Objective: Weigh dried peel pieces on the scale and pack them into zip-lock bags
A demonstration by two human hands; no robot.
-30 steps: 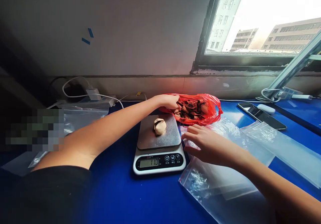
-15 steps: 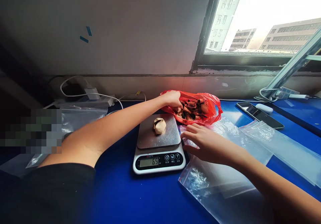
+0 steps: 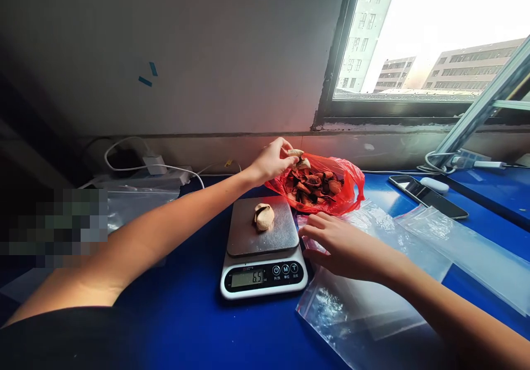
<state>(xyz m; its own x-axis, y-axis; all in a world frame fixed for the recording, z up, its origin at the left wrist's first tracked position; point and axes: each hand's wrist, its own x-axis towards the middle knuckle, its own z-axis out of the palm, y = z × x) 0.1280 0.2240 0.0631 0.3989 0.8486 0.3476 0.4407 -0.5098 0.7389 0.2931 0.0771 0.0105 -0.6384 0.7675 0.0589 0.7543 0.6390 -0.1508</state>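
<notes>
My left hand [image 3: 273,159] is above the left rim of a red plastic bag [image 3: 351,176], its thumb and fingers pinching a pale, curled dried husk piece [image 3: 303,163]. Inside the bag lie several brown dried husk pieces [image 3: 312,185]. In front of it a kitchen scale [image 3: 265,273] reads 6.5, with one pale, split dried husk [image 3: 264,217] resting on its steel plate. My right hand [image 3: 331,243] lies beside the scale over a clear zip bag [image 3: 356,304], fingers loosely bent and apart, with nothing visible in them.
Another clear zip bag [image 3: 467,254] lies to the right. Beyond it are a phone [image 3: 430,196] and a white oval object [image 3: 434,185]. A power strip with a white charger [image 3: 154,165] and cables runs along the wall at left. More clear bags [image 3: 141,201] lie behind my left arm.
My left hand has come up and left out of the red bag, now with a pale husk piece in its fingers. My right hand stays beside the scale, which still reads 6.5.
</notes>
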